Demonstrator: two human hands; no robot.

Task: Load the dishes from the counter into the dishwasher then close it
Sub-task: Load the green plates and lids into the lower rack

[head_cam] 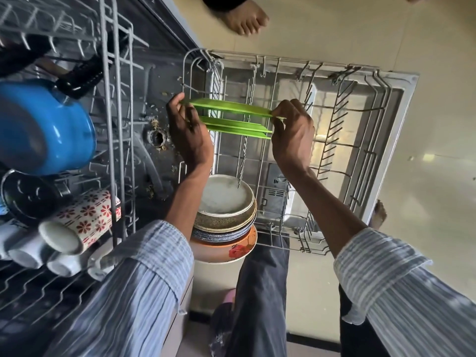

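Three green plates (pixel 233 117) stand on edge over the lower dishwasher rack (pixel 291 150), which is pulled out over the open door (pixel 401 119). My left hand (pixel 186 130) grips their left edges and my right hand (pixel 292 132) pinches their right edges. A stack of round plates (pixel 225 202) leans in the rack's near left corner, the topmost whitish, with an orange flowered one at the bottom. The upper rack (pixel 113 119) at the left holds a blue pot (pixel 43 127), a black pan (pixel 25 194), a flowered mug (pixel 87 215) and white cups (pixel 28 251).
Another person's bare foot (pixel 244 19) stands on the cream floor beyond the rack. My own foot (pixel 380 211) shows by the door's near right edge. Food crumbs lie around the drain (pixel 158 137) in the tub. The right half of the lower rack holds only bare tines.
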